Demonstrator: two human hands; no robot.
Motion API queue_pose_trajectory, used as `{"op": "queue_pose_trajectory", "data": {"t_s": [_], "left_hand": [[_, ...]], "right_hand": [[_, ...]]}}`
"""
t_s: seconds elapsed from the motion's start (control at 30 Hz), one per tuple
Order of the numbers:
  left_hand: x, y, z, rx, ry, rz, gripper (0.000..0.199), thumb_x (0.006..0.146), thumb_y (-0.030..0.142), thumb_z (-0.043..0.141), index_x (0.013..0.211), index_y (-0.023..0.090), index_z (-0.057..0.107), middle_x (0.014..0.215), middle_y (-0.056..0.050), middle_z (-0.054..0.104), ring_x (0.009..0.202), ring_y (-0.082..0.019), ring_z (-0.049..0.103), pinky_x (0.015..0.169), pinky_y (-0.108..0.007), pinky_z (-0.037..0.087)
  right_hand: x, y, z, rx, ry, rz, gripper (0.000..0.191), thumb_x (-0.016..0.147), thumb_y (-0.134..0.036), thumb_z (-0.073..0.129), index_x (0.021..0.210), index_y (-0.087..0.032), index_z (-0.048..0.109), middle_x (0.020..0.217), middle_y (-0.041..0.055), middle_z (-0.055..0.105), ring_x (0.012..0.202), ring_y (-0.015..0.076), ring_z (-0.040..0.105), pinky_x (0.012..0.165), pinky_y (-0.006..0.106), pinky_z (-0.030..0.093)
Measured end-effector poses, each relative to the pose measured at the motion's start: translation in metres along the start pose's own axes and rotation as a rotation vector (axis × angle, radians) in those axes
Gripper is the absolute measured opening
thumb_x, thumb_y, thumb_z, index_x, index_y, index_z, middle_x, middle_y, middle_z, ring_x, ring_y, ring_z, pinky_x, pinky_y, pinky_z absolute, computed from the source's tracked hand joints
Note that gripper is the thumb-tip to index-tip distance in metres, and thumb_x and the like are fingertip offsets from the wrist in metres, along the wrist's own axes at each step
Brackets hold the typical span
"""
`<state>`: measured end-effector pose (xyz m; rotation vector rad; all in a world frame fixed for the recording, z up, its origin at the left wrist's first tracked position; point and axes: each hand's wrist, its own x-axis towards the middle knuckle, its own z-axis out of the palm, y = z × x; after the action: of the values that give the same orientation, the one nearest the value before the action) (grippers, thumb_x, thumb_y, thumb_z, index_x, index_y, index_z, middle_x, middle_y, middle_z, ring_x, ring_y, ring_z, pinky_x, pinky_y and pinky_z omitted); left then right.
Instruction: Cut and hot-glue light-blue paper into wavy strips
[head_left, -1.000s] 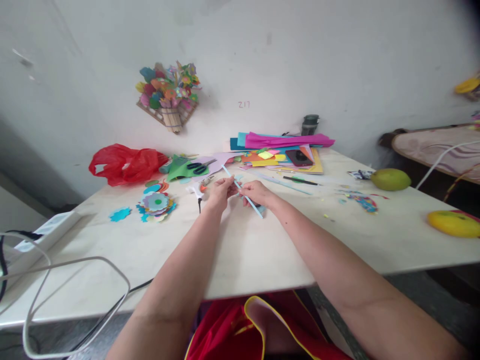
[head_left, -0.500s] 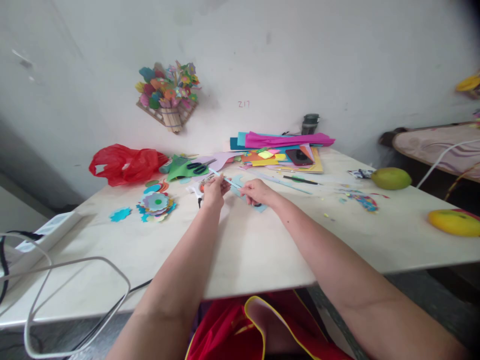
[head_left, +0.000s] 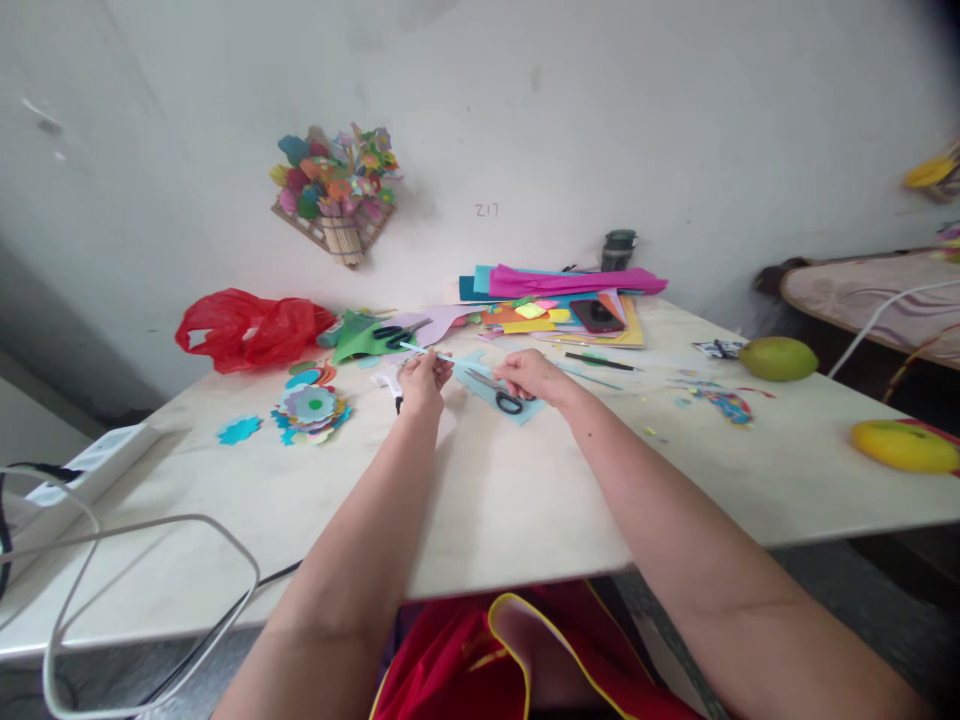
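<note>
My left hand (head_left: 425, 378) is closed round a thin light blue stick (head_left: 411, 347), whose far end sticks out up to the left. The stick's other end runs toward my right hand (head_left: 531, 376). My right hand's fingers are pinched together, and what they hold is too small to make out. Below my right hand, a pair of black-handled scissors (head_left: 509, 403) lies on a light blue sheet (head_left: 523, 414). A white tool with a black tip (head_left: 390, 384), partly hidden, lies beside my left hand.
Left of my hands are stacked paper flower shapes (head_left: 312, 405) and a red plastic bag (head_left: 251, 330). Behind lie a second pair of scissors (head_left: 394, 336), coloured sheets (head_left: 525, 312) and a phone (head_left: 597, 316). A black pen (head_left: 600, 361) and a green mango (head_left: 778, 358) are to the right.
My hands have moved apart, the left one slightly left with the stick, the right one to the right and up. More of the scissors and blue sheet now shows.
</note>
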<state>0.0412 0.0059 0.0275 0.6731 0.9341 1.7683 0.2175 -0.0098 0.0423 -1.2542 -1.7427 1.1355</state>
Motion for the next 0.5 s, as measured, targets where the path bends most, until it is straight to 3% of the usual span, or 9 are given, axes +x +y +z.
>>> {"op": "queue_pose_trajectory", "data": {"t_s": [0.33, 0.43, 0.5], "left_hand": [[0.0, 0.0, 0.0, -0.07, -0.004, -0.019, 0.017, 0.07, 0.024, 0.064, 0.068, 0.016, 0.049, 0.059, 0.0, 0.06, 0.058, -0.011, 0.063, 0.059, -0.021, 0.05], [0.001, 0.001, 0.0, -0.084, -0.003, -0.013, 0.019, 0.07, 0.028, 0.064, 0.073, 0.016, 0.049, 0.062, -0.001, 0.062, 0.06, -0.012, 0.064, 0.06, -0.021, 0.049], [0.0, 0.001, -0.001, -0.075, -0.028, -0.021, 0.021, 0.071, 0.031, 0.063, 0.075, 0.017, 0.048, 0.064, -0.003, 0.064, 0.058, -0.012, 0.064, 0.059, -0.022, 0.05]], "right_hand": [[0.001, 0.007, -0.027, 0.019, 0.211, -0.063, 0.021, 0.072, -0.031, 0.061, 0.067, -0.011, 0.063, 0.034, -0.0076, 0.039, 0.033, 0.0036, 0.033, 0.037, 0.018, 0.025], [0.001, 0.013, -0.041, 0.043, 0.222, -0.018, 0.02, 0.075, -0.029, 0.059, 0.069, -0.01, 0.063, 0.035, -0.0076, 0.039, 0.032, 0.0031, 0.029, 0.036, 0.018, 0.021], [0.003, 0.019, -0.049, 0.023, 0.298, 0.027, 0.019, 0.077, -0.026, 0.056, 0.067, -0.011, 0.06, 0.038, -0.0064, 0.042, 0.031, 0.0029, 0.028, 0.034, 0.018, 0.019]]}}
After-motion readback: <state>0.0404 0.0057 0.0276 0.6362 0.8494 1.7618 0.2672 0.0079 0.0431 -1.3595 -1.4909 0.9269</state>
